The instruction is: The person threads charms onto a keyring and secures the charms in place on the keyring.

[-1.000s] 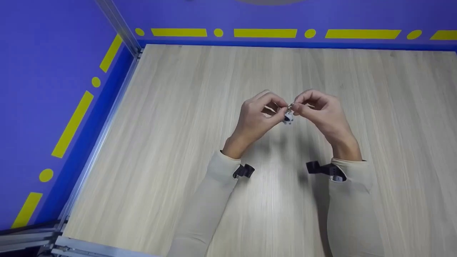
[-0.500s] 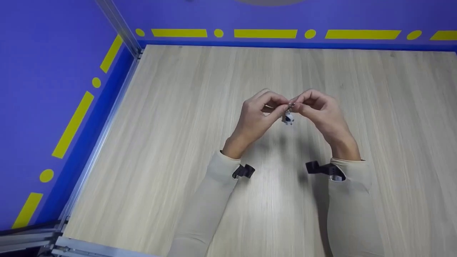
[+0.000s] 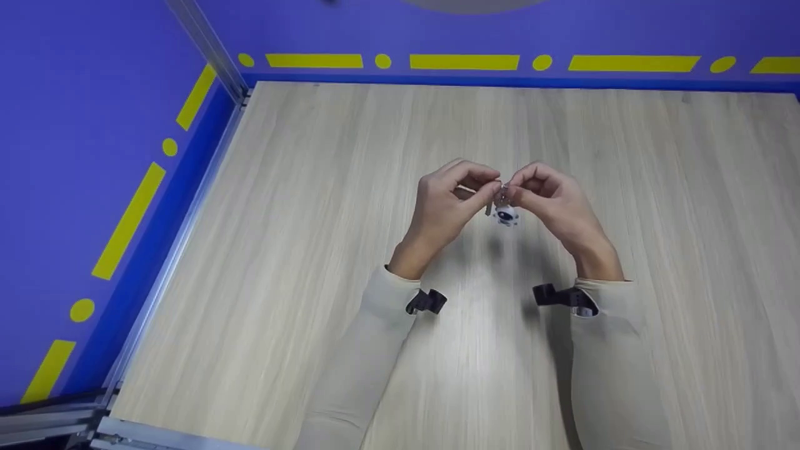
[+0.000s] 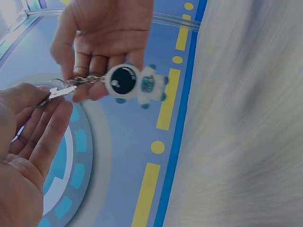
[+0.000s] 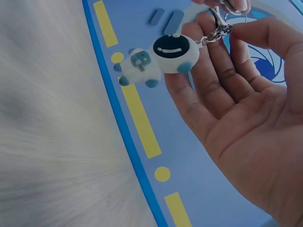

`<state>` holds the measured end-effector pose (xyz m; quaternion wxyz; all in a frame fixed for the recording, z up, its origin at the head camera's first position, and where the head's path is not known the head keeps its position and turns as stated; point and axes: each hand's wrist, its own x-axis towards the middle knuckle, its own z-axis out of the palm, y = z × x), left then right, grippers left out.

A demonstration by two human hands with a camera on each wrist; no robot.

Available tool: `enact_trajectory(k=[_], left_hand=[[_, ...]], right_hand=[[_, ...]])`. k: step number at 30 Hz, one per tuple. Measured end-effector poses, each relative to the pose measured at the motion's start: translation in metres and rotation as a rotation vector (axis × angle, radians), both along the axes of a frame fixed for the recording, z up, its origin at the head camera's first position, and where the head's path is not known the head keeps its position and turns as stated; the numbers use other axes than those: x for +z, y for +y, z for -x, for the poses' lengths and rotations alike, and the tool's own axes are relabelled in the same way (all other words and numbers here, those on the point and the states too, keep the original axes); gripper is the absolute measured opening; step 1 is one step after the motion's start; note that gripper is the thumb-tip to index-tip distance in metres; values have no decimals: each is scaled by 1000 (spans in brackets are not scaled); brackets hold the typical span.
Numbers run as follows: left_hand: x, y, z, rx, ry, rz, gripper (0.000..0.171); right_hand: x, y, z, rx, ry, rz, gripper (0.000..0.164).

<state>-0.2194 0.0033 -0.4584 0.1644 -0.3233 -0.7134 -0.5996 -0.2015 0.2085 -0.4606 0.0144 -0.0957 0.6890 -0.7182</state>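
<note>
A small white astronaut keychain (image 3: 505, 215) with a dark visor hangs below my two hands, above the table. My right hand (image 3: 556, 197) pinches the keychain's metal chain (image 5: 218, 34) between thumb and fingers, the figure lying beside its fingers in the right wrist view. Opposite it, my left hand (image 3: 440, 200) pinches a silver key (image 4: 61, 91) at the keychain's ring (image 4: 57, 83). The fingertips of both hands are close together, partly hiding the ring. A narrow metal piece (image 3: 489, 209) hangs beside the left thumb in the head view.
The hands are over a wood-grain table (image 3: 312, 250). Blue panels (image 3: 112, 94) with yellow marks stand behind it and on the left. A metal frame rail (image 3: 206, 47) rises at the far left corner. Black wrist straps (image 3: 427, 301) sit at both cuffs.
The fingertips have drawn slightly apart, showing more of the metal between them. The astronaut figure hangs a little lower with its visor turned to view, and a narrow metal piece now shows beside the left thumb.
</note>
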Motion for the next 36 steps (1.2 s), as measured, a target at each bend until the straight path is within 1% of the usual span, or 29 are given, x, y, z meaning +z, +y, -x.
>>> enact_trajectory(k=[2,5,10,15,18,24,30,33,36], left_hand=[[0,0,0,7,-16,-11,10],[0,1,0,16,-32,-35,10],[0,1,-2,41,-20,-44,9],[1,2,-3,45,-6,-53,9],[2,2,-3,45,2,-69,9],[5,-1,-3,61,4,-88,9],[6,-5,-2,87,15,-90,9],[4,-8,0,90,-10,-89,10],[2,-10,2,91,-64,-86,11]], right_hand=[[-1,-1,1,18,0,-15,8],[-4,-2,1,50,3,-4,7],[-7,-2,1,110,12,-13,13],[-9,-4,1,188,10,-101,24],[-11,-6,2,210,9,-168,30],[-12,-5,4,201,8,-232,29],[-15,1,5,161,18,-333,24],[-16,4,5,138,14,-336,24],[-17,6,6,101,0,-308,23]])
